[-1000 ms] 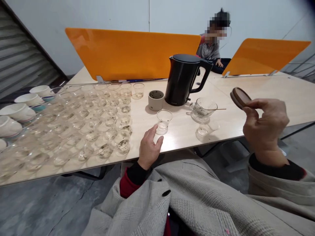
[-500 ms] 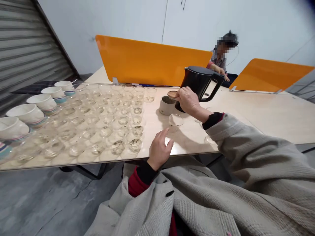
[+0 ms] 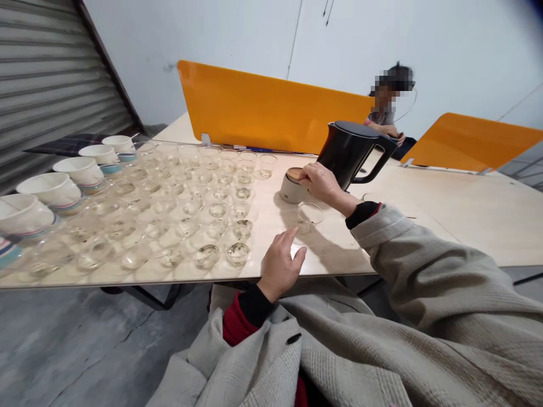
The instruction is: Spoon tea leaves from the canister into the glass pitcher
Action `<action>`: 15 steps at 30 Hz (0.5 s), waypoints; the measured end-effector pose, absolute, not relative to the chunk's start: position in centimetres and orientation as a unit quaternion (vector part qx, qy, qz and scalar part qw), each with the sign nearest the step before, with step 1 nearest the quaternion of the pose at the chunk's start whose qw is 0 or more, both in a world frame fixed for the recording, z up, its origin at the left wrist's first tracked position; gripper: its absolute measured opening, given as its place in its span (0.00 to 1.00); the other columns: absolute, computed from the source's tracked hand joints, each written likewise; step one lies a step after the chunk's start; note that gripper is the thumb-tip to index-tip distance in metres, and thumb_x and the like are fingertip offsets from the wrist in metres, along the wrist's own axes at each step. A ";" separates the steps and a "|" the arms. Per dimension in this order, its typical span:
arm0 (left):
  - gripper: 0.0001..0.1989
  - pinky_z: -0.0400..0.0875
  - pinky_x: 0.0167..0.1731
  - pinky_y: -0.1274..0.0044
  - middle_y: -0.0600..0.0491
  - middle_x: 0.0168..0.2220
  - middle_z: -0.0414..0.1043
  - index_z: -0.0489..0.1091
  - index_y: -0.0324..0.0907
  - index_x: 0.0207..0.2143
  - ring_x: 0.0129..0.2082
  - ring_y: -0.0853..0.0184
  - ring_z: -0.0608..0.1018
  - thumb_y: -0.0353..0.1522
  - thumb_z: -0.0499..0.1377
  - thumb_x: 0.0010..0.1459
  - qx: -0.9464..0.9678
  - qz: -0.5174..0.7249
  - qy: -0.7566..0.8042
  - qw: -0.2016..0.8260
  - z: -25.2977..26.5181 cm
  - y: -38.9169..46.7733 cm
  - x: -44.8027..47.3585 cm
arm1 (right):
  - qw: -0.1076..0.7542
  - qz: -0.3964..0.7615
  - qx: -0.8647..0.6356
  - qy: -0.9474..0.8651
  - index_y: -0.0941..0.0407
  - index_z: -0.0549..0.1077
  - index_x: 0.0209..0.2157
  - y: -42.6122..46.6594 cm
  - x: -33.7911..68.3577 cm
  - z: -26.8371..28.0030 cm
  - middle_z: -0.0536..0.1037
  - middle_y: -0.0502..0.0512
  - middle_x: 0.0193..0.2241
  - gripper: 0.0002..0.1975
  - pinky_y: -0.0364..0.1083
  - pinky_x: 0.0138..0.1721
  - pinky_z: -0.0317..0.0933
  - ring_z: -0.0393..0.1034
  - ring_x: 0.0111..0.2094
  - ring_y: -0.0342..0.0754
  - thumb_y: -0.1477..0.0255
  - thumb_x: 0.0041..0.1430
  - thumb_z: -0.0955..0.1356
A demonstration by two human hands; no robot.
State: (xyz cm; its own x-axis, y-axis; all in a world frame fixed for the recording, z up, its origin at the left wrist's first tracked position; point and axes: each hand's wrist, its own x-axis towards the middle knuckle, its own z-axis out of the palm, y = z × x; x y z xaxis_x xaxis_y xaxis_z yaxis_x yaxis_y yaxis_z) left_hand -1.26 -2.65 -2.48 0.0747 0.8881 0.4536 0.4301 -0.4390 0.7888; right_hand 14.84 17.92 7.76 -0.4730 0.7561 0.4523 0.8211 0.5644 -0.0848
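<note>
My right hand pinches the edge of a round wooden lid, which sits over the mouth of a small pale canister. A black electric kettle stands just behind that hand. Close to the table's front edge, my left hand is open with its fingers apart and nothing in it. Its index fingertip is beside a clear plastic cup; whether they touch I cannot tell. To its left, rows of clear cups have dark bits like tea leaves at the bottom.
White paper cups line the table's left side. An orange divider crosses behind the cups, and a second orange divider stands at the right. Behind them sits another person. The pale tabletop extends to the right.
My right hand has lowered the wooden lid from tilted above the canister down onto its mouth. My left hand stays open near the clear cup. The view has shifted slightly.
</note>
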 end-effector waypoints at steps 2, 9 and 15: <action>0.23 0.75 0.62 0.58 0.42 0.59 0.79 0.72 0.42 0.63 0.59 0.53 0.79 0.32 0.61 0.66 0.695 0.488 0.474 0.231 -2.6 -2.6 -1.2 | 0.227 -0.062 -0.453 -0.860 0.55 0.77 0.35 18.2 15.0 7.9 0.80 0.60 0.39 0.07 0.52 0.47 0.64 0.72 0.45 0.57 0.75 0.61 0.66; 0.22 0.75 0.63 0.57 0.41 0.60 0.79 0.72 0.41 0.62 0.60 0.53 0.79 0.32 0.60 0.67 0.698 0.485 0.476 0.227 -2.7 -2.7 -1.3 | 0.222 -0.041 -0.441 -0.869 0.56 0.78 0.35 18.6 14.9 7.5 0.80 0.59 0.39 0.09 0.51 0.46 0.64 0.72 0.44 0.55 0.76 0.58 0.65; 0.22 0.75 0.63 0.57 0.41 0.60 0.79 0.72 0.41 0.62 0.60 0.53 0.79 0.32 0.60 0.67 0.700 0.485 0.472 0.230 -2.6 -2.7 -1.3 | 0.240 -0.030 -0.437 -0.866 0.56 0.80 0.48 19.1 15.2 8.3 0.81 0.64 0.51 0.14 0.56 0.55 0.66 0.72 0.53 0.61 0.66 0.67 0.67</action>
State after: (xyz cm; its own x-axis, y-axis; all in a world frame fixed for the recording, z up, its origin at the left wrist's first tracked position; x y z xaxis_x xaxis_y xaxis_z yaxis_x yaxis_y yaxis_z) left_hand -1.26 -2.69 -2.62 0.0844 0.8835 0.4607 0.4379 -0.4482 0.7793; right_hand 15.18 19.09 8.30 -0.5028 0.7422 0.4432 0.7714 0.6166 -0.1574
